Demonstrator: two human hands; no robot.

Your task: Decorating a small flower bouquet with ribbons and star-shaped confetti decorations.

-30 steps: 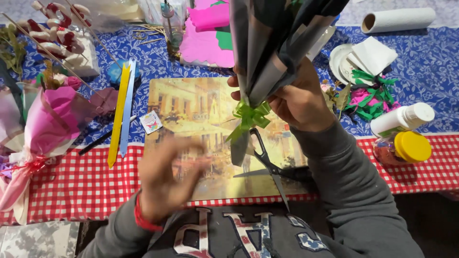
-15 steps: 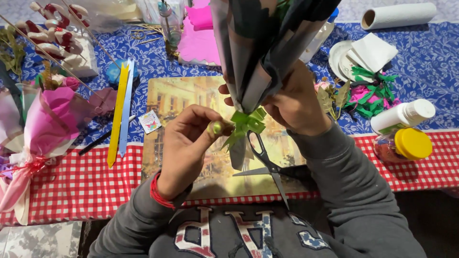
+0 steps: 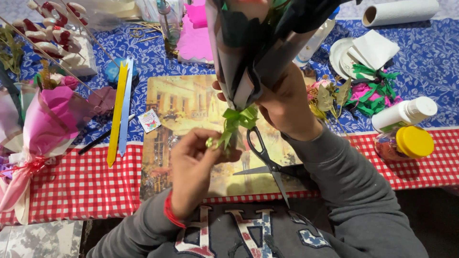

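My right hand (image 3: pixel 287 102) grips the narrow base of a bouquet wrapped in grey and black paper (image 3: pixel 258 43), held upright over the table. A green ribbon bow (image 3: pixel 239 120) is tied around that base. My left hand (image 3: pixel 196 167) pinches a hanging tail of the green ribbon just below the bow. Black-handled scissors (image 3: pixel 267 160) lie partly spread on a picture board (image 3: pixel 191 110) right under both hands.
A pink wrapped bouquet (image 3: pixel 40 129) lies at the left. Yellow and blue ribbon strips (image 3: pixel 119 105) rest beside the board. At the right stand a white bottle (image 3: pixel 404 113) and a yellow-lidded jar (image 3: pixel 411 142), with green and pink scraps (image 3: pixel 370 88) and a paper roll (image 3: pixel 399 12) behind.
My left hand rose from the table edge to the bow and took hold of a ribbon tail. The bouquet stayed gripped in my right hand, shifting slightly.
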